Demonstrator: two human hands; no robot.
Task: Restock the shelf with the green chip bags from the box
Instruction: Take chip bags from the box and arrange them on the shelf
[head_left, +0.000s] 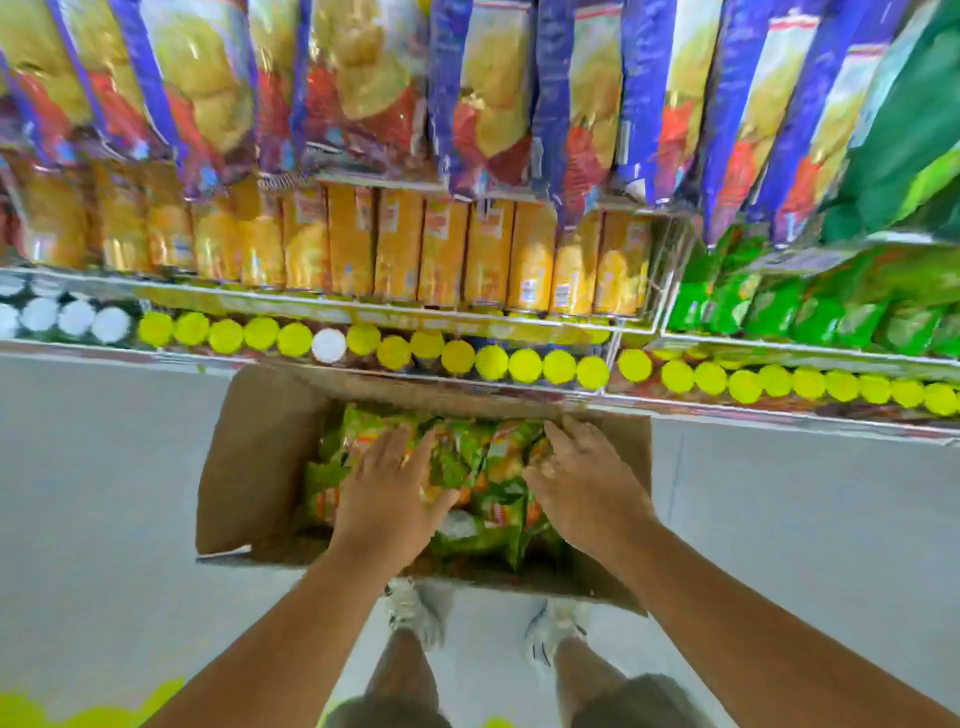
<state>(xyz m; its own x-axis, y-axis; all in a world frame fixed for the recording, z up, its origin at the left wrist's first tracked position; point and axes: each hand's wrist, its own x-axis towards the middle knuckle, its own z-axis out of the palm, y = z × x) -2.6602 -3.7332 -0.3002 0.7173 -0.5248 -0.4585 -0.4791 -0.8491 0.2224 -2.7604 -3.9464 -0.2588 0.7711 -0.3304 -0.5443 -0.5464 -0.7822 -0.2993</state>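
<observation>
An open cardboard box (254, 467) stands on the floor against the bottom shelf, filled with several green chip bags (467, 467). My left hand (387, 493) reaches into the box with its fingers spread flat over the bags on the left side. My right hand (582, 483) is over the bags on the right side, its fingers bent down among them; the frame does not show whether they grip a bag. Green chip bags (810, 306) stand in a row on the shelf at the right.
Blue and yellow chip bags (363, 93) hang along the top. Orange cartons (441, 249) fill the middle shelf. Yellow-capped cans (493, 361) line the bottom shelf. Grey floor (104, 467) lies on both sides of the box. My feet (415, 613) stand just behind it.
</observation>
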